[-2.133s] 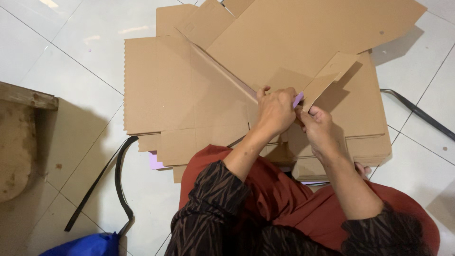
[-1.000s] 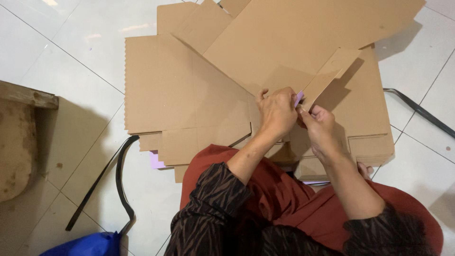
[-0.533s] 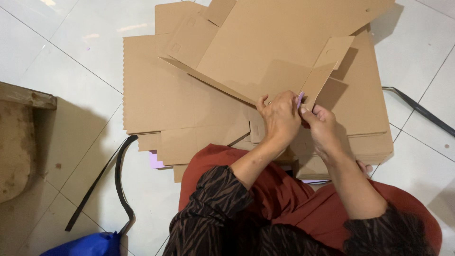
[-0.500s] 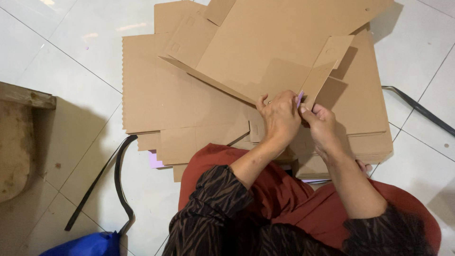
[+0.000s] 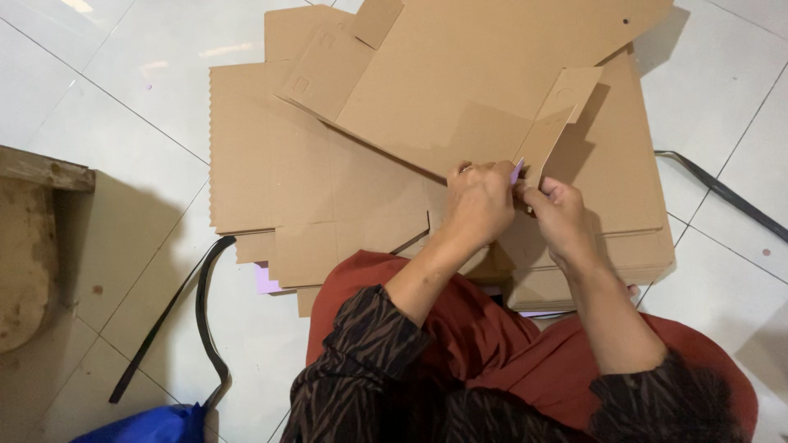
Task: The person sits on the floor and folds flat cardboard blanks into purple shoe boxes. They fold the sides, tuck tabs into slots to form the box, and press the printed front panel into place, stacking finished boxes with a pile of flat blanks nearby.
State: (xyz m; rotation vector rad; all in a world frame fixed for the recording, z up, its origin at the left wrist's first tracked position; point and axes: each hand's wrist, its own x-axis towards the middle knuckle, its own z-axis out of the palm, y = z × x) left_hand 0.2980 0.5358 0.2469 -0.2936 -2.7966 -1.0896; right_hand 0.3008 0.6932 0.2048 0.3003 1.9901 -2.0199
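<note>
Nearest the cam, a dark patterned sleeve (image 5: 361, 361) and red-brown cloth over the lap (image 5: 492, 344) are seen, w/ a blue bag (image 5: 152, 425) at the bottom left edge. Both forearms are stretched fwd over the lap.

The left hand (image 5: 480, 201) and right hand (image 5: 558, 217) are held close together, fingertips nearly touching. A small purple strip (image 5: 517, 171) is pinched between them, right at the edge of a folded cardboard flap (image 5: 550, 131). Left hand is curled over the sheet edge beside the strip; right hand's fingers are closed on it from the other side. Whether the flap itself is gripped can't be told.

The flap is part of a big flat box blank (image 5: 460, 74) that's tilted up off a stack of cardboard sheets (image 5: 279, 156) laid on the white tiled floor (image 5: 107, 57). A black strap (image 5: 197, 303) is curled on the tiles to the left, another black strap (image 5: 722, 193) lies far right. A worn wooden stool (image 5: 29, 246) is seen at the left edge.
</note>
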